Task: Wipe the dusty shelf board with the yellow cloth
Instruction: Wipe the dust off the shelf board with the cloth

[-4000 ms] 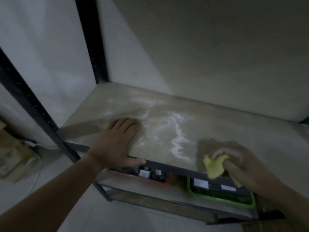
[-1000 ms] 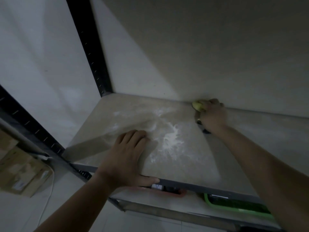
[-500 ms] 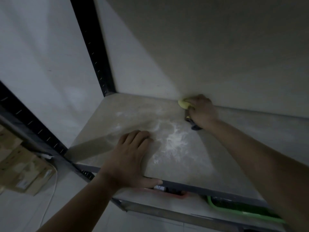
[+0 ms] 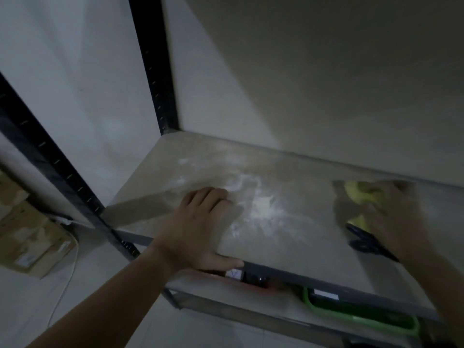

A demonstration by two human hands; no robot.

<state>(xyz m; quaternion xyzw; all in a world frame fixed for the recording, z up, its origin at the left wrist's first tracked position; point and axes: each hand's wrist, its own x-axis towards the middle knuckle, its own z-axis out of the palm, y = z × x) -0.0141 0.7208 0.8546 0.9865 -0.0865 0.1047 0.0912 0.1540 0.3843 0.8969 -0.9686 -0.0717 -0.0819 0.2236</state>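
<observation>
The yellow cloth (image 4: 359,194) is a bunched, pale lemon wad, smeared by motion blur so that its folds and edges cannot be made out. It sits on the shelf board (image 4: 288,242) well to the right of the dust patch (image 4: 263,209), close to the board's rear edge. The right hand (image 4: 391,217) lies over it, fingers curled round the wad and gripping it against the board. A dark object (image 4: 364,241) shows under that wrist, too blurred to identify.

The left hand (image 4: 198,229) lies just left of the dust patch, palm down, with its straight fingers released and holding nothing. Its fingertips touch the patch's fringe and its thumb hooks over the board's front rim.

The board is a dull beige sheet in a dark metal frame. The dust patch is a bright white, powdery smear with thinner streaks trailing behind it and to its left. The strip of board right of the patch looks smoother and greyer.

Behind the patch rises a plain pale wall (image 4: 326,84). A black slotted post (image 4: 153,66) stands at the board's back left corner, and a second post (image 4: 50,167) slants down far left of the patch. Below the patch a lower shelf (image 4: 213,287) carries a reddish tray edge (image 4: 251,288) and, further right, a green tray (image 4: 351,317). Far left of the patch, on the light floor (image 4: 175,330), stand cardboard boxes (image 4: 30,234) with a white cable (image 4: 65,287) trailing beside them.
</observation>
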